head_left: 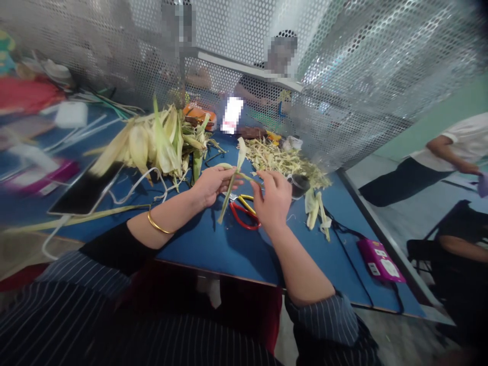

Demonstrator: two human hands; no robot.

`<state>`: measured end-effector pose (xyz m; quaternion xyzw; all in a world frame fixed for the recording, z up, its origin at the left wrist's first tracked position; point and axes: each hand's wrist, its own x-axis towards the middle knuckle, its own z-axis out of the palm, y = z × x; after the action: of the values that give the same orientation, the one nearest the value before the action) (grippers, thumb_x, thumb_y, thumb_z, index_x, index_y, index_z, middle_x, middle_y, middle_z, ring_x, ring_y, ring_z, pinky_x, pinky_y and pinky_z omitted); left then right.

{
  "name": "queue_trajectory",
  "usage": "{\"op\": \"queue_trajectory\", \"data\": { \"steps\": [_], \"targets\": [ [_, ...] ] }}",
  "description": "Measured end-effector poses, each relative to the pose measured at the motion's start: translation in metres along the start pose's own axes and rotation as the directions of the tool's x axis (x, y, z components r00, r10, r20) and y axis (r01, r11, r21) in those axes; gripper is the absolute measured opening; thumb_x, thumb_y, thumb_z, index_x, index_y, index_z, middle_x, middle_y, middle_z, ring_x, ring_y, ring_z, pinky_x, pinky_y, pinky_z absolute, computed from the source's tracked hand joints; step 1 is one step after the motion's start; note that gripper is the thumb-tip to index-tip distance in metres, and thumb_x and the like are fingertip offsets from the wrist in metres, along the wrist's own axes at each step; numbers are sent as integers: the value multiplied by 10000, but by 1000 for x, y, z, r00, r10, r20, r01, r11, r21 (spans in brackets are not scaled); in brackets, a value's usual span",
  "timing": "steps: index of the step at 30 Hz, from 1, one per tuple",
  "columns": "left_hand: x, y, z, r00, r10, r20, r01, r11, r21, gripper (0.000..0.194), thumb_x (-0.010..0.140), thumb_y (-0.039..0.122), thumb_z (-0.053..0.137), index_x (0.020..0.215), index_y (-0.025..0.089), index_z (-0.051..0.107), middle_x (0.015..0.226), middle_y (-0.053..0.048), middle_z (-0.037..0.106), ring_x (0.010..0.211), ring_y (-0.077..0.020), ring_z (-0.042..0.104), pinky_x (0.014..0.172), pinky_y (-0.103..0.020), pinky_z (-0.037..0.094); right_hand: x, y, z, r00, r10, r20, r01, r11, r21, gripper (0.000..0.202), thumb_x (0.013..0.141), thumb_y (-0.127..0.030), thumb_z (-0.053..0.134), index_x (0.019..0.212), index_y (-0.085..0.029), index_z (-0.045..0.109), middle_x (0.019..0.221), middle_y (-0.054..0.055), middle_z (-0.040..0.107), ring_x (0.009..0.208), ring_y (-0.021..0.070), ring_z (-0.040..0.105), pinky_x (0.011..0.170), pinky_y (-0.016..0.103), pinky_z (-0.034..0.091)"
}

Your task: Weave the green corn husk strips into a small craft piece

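Observation:
Over the middle of the blue table my left hand [213,185] is closed on crossed strips of corn husk [230,190], one pointing up and one hanging down. My right hand [273,198] comes in from the right, its thumb and fingers pinching the end of a husk strip that runs across between both hands. Scissors [244,216] with one red and one yellow handle lie beneath the hands, their blades partly hidden. A dark round object [299,185] sits just beyond my right hand.
A bunch of corn husks [156,142] lies at back left, a heap of husk scraps [282,160] at back right. A phone [86,188] with a white cable rests at left, a purple pack [381,260] at right. Behind stands a perforated metal screen [244,30]; people are nearby.

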<state>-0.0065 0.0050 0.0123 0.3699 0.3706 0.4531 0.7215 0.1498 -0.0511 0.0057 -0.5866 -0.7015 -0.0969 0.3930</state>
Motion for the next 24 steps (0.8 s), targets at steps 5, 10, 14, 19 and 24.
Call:
{"op": "queue_trajectory", "data": {
  "steps": [5,10,14,19,24],
  "targets": [
    [3,-3,-1,1000,9,2,-8,992,-123,62,857,102,544,872,112,603,825,-87,713,747,-135,689,719,-242,535,-5,-7,5,984,51,173,-98,956,278,257,915,-374,441,881,-222,646,803,55,667,758,183,593,745,309,434],
    [0,-8,3,998,-9,59,21,981,-195,64,869,105,526,856,119,586,878,-99,704,822,-153,682,663,-229,516,-7,-7,27,756,231,612,-632,501,591,297,826,-463,547,716,-196,620,655,13,633,599,144,576,625,283,472],
    [-2,-9,6,997,-36,69,46,989,-142,37,863,134,543,868,138,579,899,-107,697,819,-167,672,498,-200,433,-9,-9,31,625,236,744,-780,161,604,293,716,-468,677,748,-178,657,621,8,642,545,126,601,585,262,491],
    [3,-16,3,1000,-1,18,4,987,-160,76,847,117,557,914,141,583,845,-89,697,795,-162,676,598,-237,496,-9,-13,29,635,284,718,-771,188,608,275,691,-429,707,670,-166,629,532,-21,587,463,90,541,520,226,469],
    [2,-16,5,1000,12,8,-11,990,-139,65,821,104,590,882,119,605,849,-90,697,772,-163,683,583,-229,492,-9,-12,33,660,304,688,-752,272,601,282,730,-445,650,677,-174,593,528,-29,567,474,99,529,529,243,479]
  ]
}}
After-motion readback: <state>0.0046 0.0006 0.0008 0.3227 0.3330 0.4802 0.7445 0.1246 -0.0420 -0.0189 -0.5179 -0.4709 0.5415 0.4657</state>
